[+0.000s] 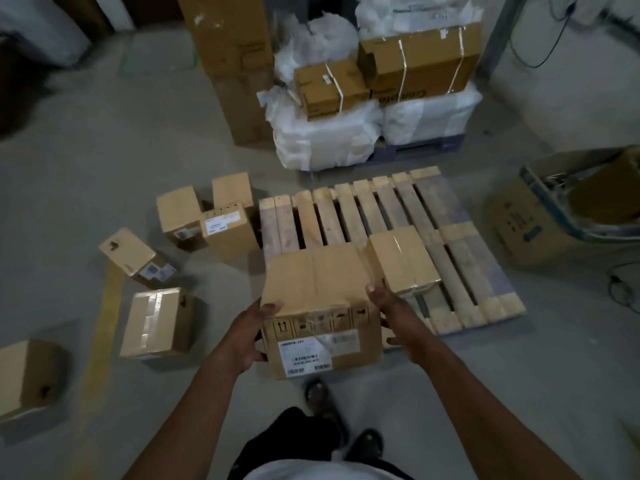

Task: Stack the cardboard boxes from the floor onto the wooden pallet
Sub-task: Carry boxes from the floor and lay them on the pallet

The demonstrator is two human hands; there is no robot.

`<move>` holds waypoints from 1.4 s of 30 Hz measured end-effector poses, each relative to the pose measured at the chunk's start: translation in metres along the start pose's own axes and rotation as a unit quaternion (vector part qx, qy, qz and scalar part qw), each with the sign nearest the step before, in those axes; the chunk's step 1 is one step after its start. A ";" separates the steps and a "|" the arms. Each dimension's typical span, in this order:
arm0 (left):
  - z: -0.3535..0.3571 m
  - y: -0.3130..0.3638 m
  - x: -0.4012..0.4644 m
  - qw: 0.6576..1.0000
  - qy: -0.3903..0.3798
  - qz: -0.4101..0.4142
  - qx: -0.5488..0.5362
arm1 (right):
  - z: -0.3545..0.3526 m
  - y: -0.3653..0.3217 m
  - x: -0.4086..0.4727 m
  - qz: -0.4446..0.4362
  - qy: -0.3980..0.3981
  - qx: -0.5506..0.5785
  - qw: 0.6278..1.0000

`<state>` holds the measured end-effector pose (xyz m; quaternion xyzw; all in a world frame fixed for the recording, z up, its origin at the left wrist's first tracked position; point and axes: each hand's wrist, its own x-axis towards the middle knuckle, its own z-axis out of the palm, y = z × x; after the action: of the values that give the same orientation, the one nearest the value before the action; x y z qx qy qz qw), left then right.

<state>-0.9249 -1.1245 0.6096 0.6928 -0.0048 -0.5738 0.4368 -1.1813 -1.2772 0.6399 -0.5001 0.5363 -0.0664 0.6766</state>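
A person held a rectangular cardboard box [320,306] between both hands above the near-left corner of a wooden pallet [460,251], the left hand [247,336] clasped against the box's left side with its thumb over the top edge, the right hand [393,311] pressed to the right side, thumb up on the top edge and fingers partly spread. The box — plain brown corrugated board sealed with clear tape — carried a white shipping label and a row of printed handling symbols on its near face. A second taped box [401,259] sat on the pallet's near edge, just beside the one being held. The pallet was of pale, rough slats laid side by side with dark gaps between them. Six more brown boxes lay on the grey concrete floor to its left: three clustered by the pallet's far-left corner [227,226], one tilted on an edge [133,256], one lying flat with tape along its top [156,323], and one at the left edge of view [26,379]. Beyond the pallet stood white plastic-wrapped bundles [325,133] topped by two strapped cartons [420,60]; an open carton [568,206] sat to the right.
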 end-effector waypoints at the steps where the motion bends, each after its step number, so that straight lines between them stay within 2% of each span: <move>1: 0.005 0.002 0.013 1.000 -0.009 -0.002 0.002 | -0.003 -0.001 0.018 0.018 0.006 -0.022 1.000; 8: 0.031 0.007 0.142 0.997 -0.033 -0.072 0.008 | -0.027 0.002 0.152 0.010 0.016 -0.094 0.995; 11: 0.054 -0.003 0.201 0.997 -0.024 -0.065 0.016 | -0.058 0.046 0.231 0.019 0.050 -0.099 0.994; 13: 0.073 -0.027 0.259 0.998 -0.012 -0.062 0.013 | -0.080 0.094 0.295 0.023 0.050 -0.138 0.989; 16: 0.105 -0.069 0.343 0.998 -0.006 -0.060 0.008 | -0.093 0.121 0.361 0.033 0.081 -0.182 0.979; 22: 0.132 -0.144 0.497 0.999 -0.018 -0.036 0.018 | -0.123 0.207 0.503 0.032 0.077 -0.178 0.981; 26: 0.136 -0.167 0.538 1.000 -0.022 -0.010 0.008 | -0.124 0.228 0.536 0.029 0.092 -0.181 0.979; 30: 0.145 -0.177 0.551 1.000 -0.025 0.006 0.001 | -0.129 0.238 0.540 0.030 0.098 -0.226 0.969; 33: 0.153 -0.178 0.556 0.999 -0.030 0.020 0.000 | -0.127 0.240 0.543 0.020 0.133 -0.271 0.953; 36: 0.163 -0.179 0.559 0.999 -0.014 0.036 -0.001 | -0.118 0.243 0.541 -0.011 0.150 -0.329 0.932; 42: 0.168 -0.189 0.561 0.999 0.004 0.050 0.018 | -0.115 0.260 0.537 -0.088 0.118 -0.376 0.915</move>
<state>-0.9611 -1.3927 0.0574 0.7015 -0.0483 -0.5485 0.4526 -1.1652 -1.5561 0.0999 -0.7512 0.5515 0.0221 0.3621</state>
